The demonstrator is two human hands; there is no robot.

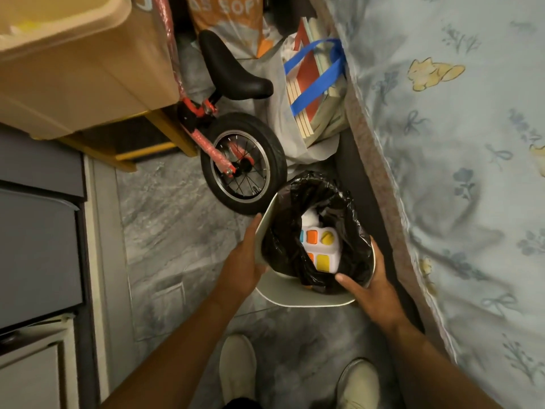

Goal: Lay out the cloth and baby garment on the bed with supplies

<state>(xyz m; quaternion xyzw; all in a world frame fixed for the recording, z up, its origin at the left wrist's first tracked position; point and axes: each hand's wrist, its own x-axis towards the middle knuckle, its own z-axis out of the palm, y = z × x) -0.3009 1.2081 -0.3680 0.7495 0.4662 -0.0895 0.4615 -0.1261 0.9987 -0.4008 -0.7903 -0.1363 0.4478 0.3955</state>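
Observation:
I hold a pale round bin (295, 296) over the floor beside the bed (472, 172). A black plastic liner (306, 202) sits inside it, holding a white toy (320, 246) with orange, yellow and blue buttons. My left hand (244, 261) grips the bin's left rim. My right hand (371, 287) grips the right rim, thumb pressed inside on the liner. The bed on the right has a pale blue floral sheet. No cloth or baby garment shows in this view.
A small red balance bike (236, 160) with a black saddle leans just beyond the bin. A bag of books (312, 93) with blue handles stands against the bed. A beige plastic box (73, 63) and grey drawers (38, 246) line the left. My two pale shoes (239, 367) stand on the marbled floor.

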